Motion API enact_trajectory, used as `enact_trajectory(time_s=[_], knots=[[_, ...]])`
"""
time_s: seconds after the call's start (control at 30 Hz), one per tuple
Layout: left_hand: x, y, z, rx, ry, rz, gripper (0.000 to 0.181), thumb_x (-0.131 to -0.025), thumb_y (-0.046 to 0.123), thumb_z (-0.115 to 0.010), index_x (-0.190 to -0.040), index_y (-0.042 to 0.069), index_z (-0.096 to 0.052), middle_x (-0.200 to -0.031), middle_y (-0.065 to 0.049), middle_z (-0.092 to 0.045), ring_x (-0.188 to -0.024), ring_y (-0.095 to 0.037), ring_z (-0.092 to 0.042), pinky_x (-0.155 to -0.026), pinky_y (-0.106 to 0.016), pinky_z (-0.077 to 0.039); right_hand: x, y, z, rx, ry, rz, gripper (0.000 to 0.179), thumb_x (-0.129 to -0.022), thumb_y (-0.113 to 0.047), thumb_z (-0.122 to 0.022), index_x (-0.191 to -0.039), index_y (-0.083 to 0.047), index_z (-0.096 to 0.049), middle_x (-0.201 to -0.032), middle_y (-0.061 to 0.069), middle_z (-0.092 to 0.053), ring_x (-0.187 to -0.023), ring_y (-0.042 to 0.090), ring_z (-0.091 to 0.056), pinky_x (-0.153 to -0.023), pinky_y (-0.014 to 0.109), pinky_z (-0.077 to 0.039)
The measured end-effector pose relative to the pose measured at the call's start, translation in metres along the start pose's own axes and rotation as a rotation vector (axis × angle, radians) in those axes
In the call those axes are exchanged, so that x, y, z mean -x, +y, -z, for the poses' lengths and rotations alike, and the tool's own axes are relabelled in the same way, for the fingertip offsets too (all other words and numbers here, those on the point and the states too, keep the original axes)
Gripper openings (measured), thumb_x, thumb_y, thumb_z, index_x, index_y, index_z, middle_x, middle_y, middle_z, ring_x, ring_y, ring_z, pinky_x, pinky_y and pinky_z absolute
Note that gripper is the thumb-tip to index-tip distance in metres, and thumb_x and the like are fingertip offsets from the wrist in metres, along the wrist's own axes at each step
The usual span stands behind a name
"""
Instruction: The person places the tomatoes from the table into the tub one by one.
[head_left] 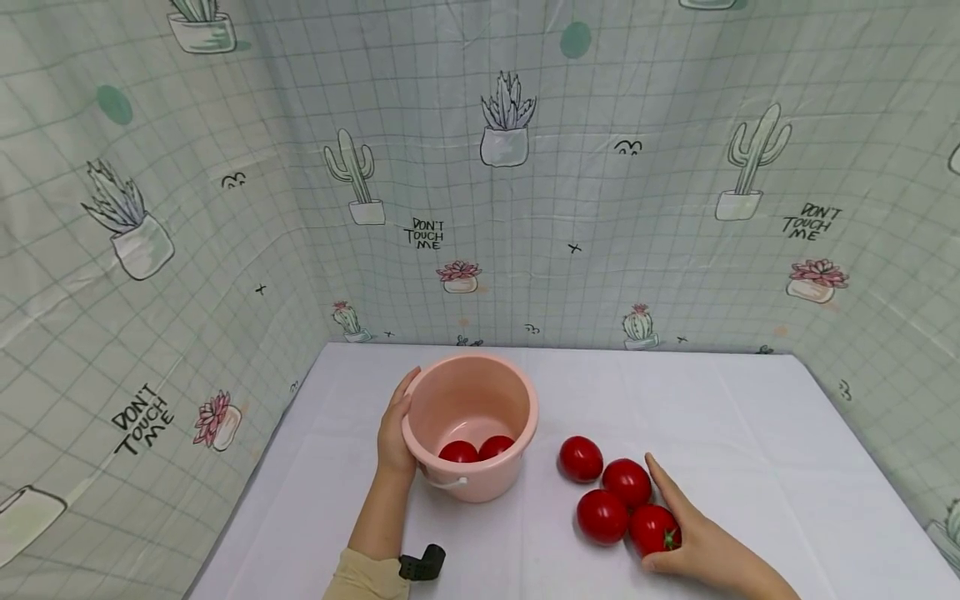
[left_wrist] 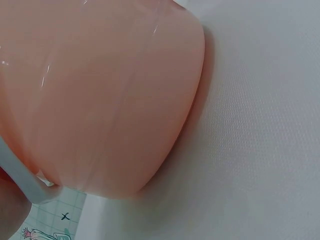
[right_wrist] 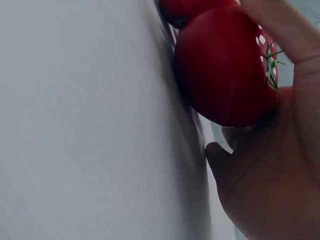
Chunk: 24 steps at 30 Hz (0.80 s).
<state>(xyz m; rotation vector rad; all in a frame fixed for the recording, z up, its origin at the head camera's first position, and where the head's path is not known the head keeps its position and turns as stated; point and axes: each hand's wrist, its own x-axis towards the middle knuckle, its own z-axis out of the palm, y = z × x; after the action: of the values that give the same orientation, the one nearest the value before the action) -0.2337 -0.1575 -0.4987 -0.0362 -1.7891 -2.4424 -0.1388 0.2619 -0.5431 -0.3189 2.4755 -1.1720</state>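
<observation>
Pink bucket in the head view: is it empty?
No, two red tomatoes show inside the pink bucket, low against its near wall.

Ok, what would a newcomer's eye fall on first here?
Probably four glossy red tomatoes clustered on the white tabletop, with the right hand spread around the green-stemmed one. Left of them is the pink bucket, two more tomatoes inside, the left hand against its side.

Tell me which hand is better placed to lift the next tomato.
Likely the right hand: it is spread around the green-stemmed tomato, while the left hand holds the pink bucket.
</observation>
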Motion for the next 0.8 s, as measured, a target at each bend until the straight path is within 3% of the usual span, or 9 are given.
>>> enact_trajectory(time_s=[0.1, 0.17, 0.3, 0.5, 0.6, 0.7, 0.8], knots=[[0.0, 0.0, 0.0, -0.009, 0.0, 0.0, 0.051, -0.101, 0.024, -0.024, -0.149, 0.025, -0.042, -0.154, 0.004, -0.044, -0.142, -0.017, -0.039, -0.119, -0.045, -0.029, 0.001, 0.0, -0.002, -0.018, -0.019, -0.049, 0.12, -0.077, -0.038, -0.081, -0.158, -0.036, 0.007, -0.167, 0.009, -0.004, -0.146, 0.037, -0.023, -0.098, 0.025, -0.045], [0.0, 0.0, 0.0, -0.013, 0.001, -0.002, 0.051, -0.101, 0.024, -0.024, -0.149, 0.026, -0.042, -0.153, 0.004, -0.044, -0.142, -0.017, -0.039, -0.119, -0.046, -0.029, 0.001, -0.001, -0.002, -0.045, -0.03, -0.058, 0.118, -0.078, -0.036, -0.08, -0.158, -0.035, 0.007, -0.167, 0.008, -0.004, -0.143, 0.035, -0.025, -0.092, 0.018, -0.045], [0.0, -0.001, 0.0, -0.018, 0.006, -0.003, 0.051, -0.101, 0.024, -0.024, -0.149, 0.026, -0.043, -0.153, 0.005, -0.044, -0.142, -0.016, -0.039, -0.119, -0.045, -0.029, 0.001, 0.001, -0.001, -0.065, -0.044, -0.064, 0.114, -0.081, -0.035, -0.078, -0.158, -0.035, 0.007, -0.167, 0.01, -0.005, -0.143, 0.037, -0.025, -0.091, 0.02, -0.047], [-0.001, -0.001, -0.002, -0.019, 0.022, 0.005, 0.05, -0.101, 0.025, -0.025, -0.147, 0.029, -0.044, -0.152, 0.007, -0.046, -0.142, -0.015, -0.04, -0.119, -0.043, -0.03, 0.001, 0.003, 0.001, -0.049, -0.034, -0.032, 0.111, -0.083, -0.035, -0.076, -0.159, -0.031, 0.004, -0.166, 0.014, -0.008, -0.143, 0.041, -0.025, -0.096, 0.032, -0.053], [-0.001, -0.002, -0.002, -0.027, 0.027, 0.009, 0.05, -0.101, 0.026, -0.026, -0.147, 0.03, -0.045, -0.152, 0.008, -0.046, -0.142, -0.014, -0.039, -0.119, -0.043, -0.03, 0.003, 0.004, 0.003, -0.013, -0.005, -0.015, 0.109, -0.083, -0.037, -0.076, -0.16, -0.03, 0.002, -0.165, 0.016, -0.015, -0.141, 0.038, -0.031, -0.094, 0.029, -0.053], [-0.001, -0.001, -0.001, -0.037, 0.029, 0.014, 0.049, -0.101, 0.027, -0.026, -0.146, 0.031, -0.046, -0.151, 0.01, -0.046, -0.141, -0.013, -0.04, -0.119, -0.043, -0.03, 0.005, 0.007, 0.007, 0.042, 0.06, 0.018, 0.108, -0.082, -0.039, -0.077, -0.16, -0.031, -0.004, -0.163, 0.015, -0.024, -0.139, 0.024, -0.037, -0.092, 0.021, -0.049], [-0.001, -0.001, -0.001, -0.039, 0.024, 0.011, 0.049, -0.101, 0.026, -0.026, -0.147, 0.03, -0.045, -0.151, 0.009, -0.046, -0.141, -0.013, -0.041, -0.119, -0.043, -0.031, 0.008, 0.011, 0.012, 0.115, 0.14, 0.103, 0.104, -0.082, -0.039, -0.079, -0.16, -0.028, -0.011, -0.16, 0.015, -0.031, -0.135, 0.001, -0.037, -0.093, 0.019, -0.048]])
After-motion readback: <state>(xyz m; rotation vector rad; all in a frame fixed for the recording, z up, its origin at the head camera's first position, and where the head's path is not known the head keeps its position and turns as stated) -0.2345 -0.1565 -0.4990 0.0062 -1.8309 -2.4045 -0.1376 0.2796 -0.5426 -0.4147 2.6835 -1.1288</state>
